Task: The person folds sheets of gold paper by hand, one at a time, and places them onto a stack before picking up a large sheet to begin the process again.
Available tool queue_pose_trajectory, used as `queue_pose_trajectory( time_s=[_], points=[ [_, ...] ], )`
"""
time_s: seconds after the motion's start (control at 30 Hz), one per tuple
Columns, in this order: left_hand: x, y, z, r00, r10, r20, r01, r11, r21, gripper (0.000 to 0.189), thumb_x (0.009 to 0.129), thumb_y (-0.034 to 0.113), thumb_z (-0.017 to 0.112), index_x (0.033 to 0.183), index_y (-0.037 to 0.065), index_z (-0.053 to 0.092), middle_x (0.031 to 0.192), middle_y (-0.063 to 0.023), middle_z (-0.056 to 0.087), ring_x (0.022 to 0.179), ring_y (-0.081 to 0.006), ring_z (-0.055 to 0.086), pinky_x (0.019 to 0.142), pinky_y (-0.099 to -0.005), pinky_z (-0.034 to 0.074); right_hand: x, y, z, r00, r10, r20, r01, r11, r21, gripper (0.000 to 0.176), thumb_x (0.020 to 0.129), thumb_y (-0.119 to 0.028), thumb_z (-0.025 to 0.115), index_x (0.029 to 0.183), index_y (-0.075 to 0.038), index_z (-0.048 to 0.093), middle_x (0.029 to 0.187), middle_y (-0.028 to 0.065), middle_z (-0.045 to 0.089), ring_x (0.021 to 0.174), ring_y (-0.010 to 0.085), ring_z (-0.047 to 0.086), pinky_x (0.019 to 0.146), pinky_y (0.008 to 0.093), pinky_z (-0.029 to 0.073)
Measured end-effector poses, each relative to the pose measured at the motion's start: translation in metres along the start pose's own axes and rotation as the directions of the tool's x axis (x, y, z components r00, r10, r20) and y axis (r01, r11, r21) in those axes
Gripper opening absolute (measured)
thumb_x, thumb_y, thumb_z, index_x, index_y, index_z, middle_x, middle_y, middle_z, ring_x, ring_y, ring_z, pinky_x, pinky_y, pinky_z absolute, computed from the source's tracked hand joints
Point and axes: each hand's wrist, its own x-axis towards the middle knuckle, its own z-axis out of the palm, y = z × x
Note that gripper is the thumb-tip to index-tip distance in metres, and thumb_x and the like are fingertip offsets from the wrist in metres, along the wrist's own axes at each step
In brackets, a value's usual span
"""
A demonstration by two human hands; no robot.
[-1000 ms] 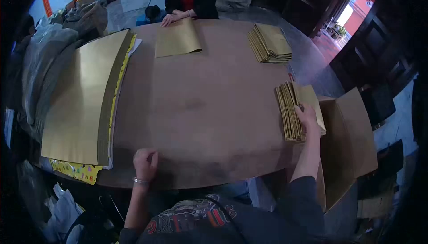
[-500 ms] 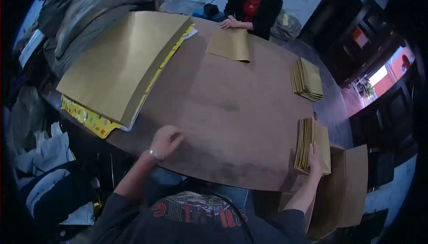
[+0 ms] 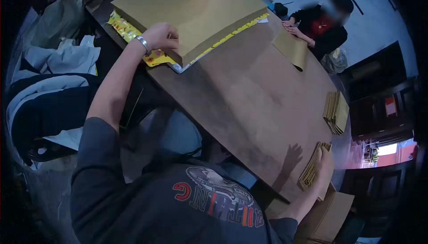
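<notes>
— While the left hand (image 3: 159,36) sat at the near corner of the stack (image 3: 196,8), what did its fingers have?
— They were curled over the top edge, touching it. Whether they had pinched a sheet I couldn't tell, as that corner was blurred. A yellow sheet (image 3: 125,29) poked out from underneath.
— Which step was that, then?
— I'd judge it the start of a pick, feeling for one sheet at the corner. Lifting it would call for parting the top sheet from the rest, then drawing it over the bare table (image 3: 249,97).
— And further right?
— A co-worker's hands (image 3: 298,29) rested on a folded sheet (image 3: 292,48) at the far edge. Nearer, the right hand (image 3: 324,166) lay open and flat against a bundle (image 3: 307,177) at the table's near right edge, clasping nothing, only steadying it. A second bundle (image 3: 336,112) lay apart from it, farther along, and a box (image 3: 332,213) stood below the table edge.
</notes>
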Motion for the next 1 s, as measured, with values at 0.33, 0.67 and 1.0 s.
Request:
queue_pose_trajectory(
  time_s=[0.33,0.67,1.0],
  points=[
    [0.008,-0.001,-0.008,0.993,-0.015,0.118,0.013,1.0,0.023,0.019,0.076,0.021,0.075,0.081,0.004,0.067,0.1,-0.0095,0.063,0.093,-0.0258,0.062,0.077,-0.0363,0.053,0.058,-0.269,0.034,0.579,-0.81,0.099,0.793,0.587,0.161,0.036,0.088,-0.029,0.066,0.114,-0.004,0.063,0.108,0.0171,0.064,0.105,0.0353,0.058,0.091,0.0447,0.047],
    [0.001,-0.018,0.001,0.998,0.043,-0.046,-0.053,0.967,-0.248,0.018,0.084,0.018,0.064,0.077,0.001,0.063,0.101,-0.0087,0.062,0.094,-0.0227,0.058,0.083,-0.033,0.047,0.058,-0.437,0.058,0.229,-0.967,-0.113,0.937,0.188,0.294,0.038,0.084,-0.02,0.069,0.117,-0.005,0.059,0.104,0.0139,0.064,0.101,0.0326,0.059,0.089,0.0414,0.049],
    [0.005,-0.034,0.007,0.99,0.121,-0.078,-0.137,0.957,-0.257,0.017,0.089,0.016,0.062,0.082,0.001,0.061,0.103,-0.0098,0.061,0.093,-0.0207,0.058,0.08,-0.0322,0.048,0.077,-0.459,0.065,0.32,-0.931,-0.174,0.919,0.261,0.296,0.061,0.08,-0.013,0.071,0.135,-0.001,0.046,0.094,0.0157,0.064,0.092,0.0332,0.061,0.081,0.0426,0.05]
  ],
)
